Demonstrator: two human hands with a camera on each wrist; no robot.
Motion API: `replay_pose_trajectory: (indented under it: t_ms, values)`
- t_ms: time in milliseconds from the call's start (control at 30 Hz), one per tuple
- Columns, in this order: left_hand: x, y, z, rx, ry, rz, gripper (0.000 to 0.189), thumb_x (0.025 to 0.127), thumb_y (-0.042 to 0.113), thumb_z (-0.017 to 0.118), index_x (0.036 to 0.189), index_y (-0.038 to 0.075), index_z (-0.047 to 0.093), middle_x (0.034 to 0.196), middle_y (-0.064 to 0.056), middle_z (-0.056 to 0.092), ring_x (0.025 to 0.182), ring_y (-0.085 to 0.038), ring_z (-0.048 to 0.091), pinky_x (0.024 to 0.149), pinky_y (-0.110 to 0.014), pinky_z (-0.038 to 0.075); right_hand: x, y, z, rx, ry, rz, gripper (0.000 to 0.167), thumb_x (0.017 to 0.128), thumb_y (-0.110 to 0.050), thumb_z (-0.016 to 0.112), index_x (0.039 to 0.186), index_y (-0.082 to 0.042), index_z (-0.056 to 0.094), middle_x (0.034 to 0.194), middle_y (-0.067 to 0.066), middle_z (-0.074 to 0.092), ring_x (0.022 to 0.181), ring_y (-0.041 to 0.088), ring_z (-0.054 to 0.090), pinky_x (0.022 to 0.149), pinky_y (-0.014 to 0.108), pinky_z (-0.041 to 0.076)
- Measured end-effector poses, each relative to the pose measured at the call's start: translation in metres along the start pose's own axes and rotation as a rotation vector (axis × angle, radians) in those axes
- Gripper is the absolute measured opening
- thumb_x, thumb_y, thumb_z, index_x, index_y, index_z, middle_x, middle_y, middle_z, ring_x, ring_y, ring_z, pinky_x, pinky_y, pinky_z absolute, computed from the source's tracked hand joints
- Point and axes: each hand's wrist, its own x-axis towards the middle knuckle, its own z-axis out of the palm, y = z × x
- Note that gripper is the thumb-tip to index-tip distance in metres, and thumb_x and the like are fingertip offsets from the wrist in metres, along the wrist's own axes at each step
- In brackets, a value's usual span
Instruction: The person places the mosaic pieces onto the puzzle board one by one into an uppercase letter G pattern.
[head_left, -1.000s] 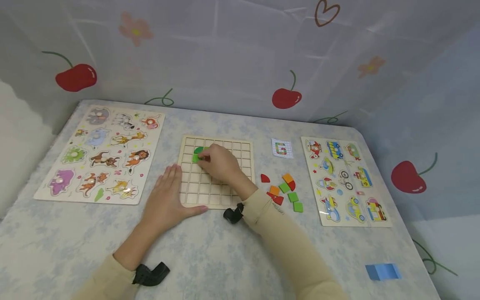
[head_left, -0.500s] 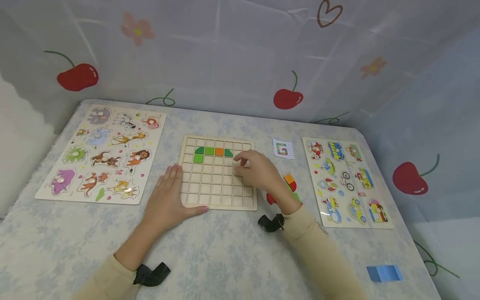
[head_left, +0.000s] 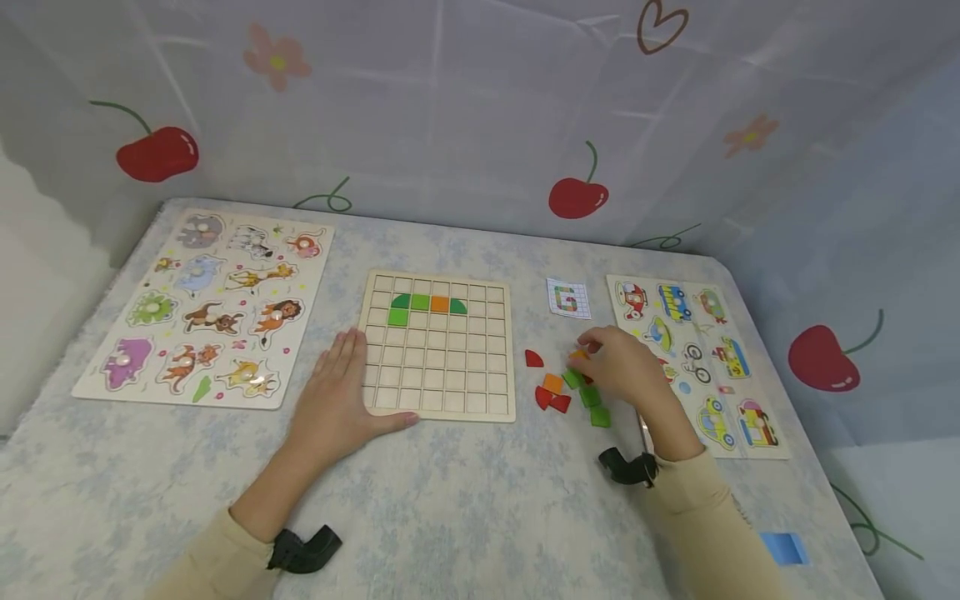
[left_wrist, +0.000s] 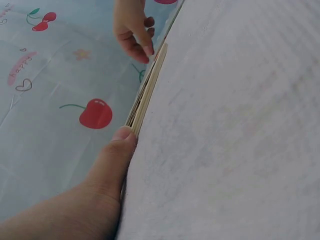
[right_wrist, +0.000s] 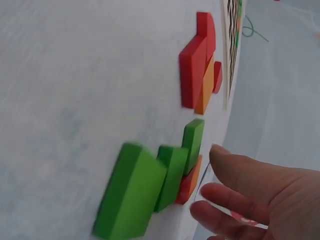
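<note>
My left hand (head_left: 330, 396) lies flat with straight fingers at the left edge of a wooden grid board (head_left: 435, 358), its thumb along the near edge. On the board sit green and orange squares and dark green quarter-rounds in a short row, with one green square (head_left: 397, 317) below the left end. My right hand (head_left: 626, 367) is over a cluster of loose pieces, fingertips right at an orange square (head_left: 578, 356). In the right wrist view its thumb and fingers stand apart with nothing between them, beside the green blocks (right_wrist: 131, 195).
A small pattern card (head_left: 568, 298) lies right of the board. Red quarter-rounds (head_left: 533, 358) and an orange square (head_left: 552, 383) lie nearby. An animal puzzle (head_left: 206, 312) is at the left, a vehicle puzzle (head_left: 693, 333) at the right. A blue folded piece (head_left: 785, 548) sits front right.
My right hand has left the grid board and moved right to the loose pieces, uncovering the row of green and orange pieces. My left hand has stayed at the board's edge.
</note>
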Motion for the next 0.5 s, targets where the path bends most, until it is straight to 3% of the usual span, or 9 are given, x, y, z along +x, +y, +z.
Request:
replay_pose_trajectory:
  t_ms: [233,500]
  values:
    - [-0.0002,0.0000,0.0009,0.003,0.002,0.001,0.147,0.060,0.091,0.062,0.158,-0.001,0.004,0.167,-0.019,0.007,0.156,-0.035,0.007,0.126,-0.053,0.012,-0.0038,0.0115,0.0021,0.000,-0.033,0.044,0.040,0.090,-0.037,0.071,0.117,-0.007,0.070,0.116,0.011,0.066,0.094,0.026,0.061,0.076,0.038,0.051]
    - [-0.0003,0.0007,0.0003,0.006,0.007,0.000,0.146,0.061,0.089,0.064,0.158,-0.003,0.006,0.166,-0.020,0.008,0.155,-0.036,0.008,0.126,-0.053,0.013,-0.0002,0.0117,0.0060,0.112,-0.025,0.042,0.027,0.094,-0.030,0.068,0.110,-0.009,0.066,0.107,0.010,0.066,0.083,0.023,0.059,0.069,0.031,0.048]
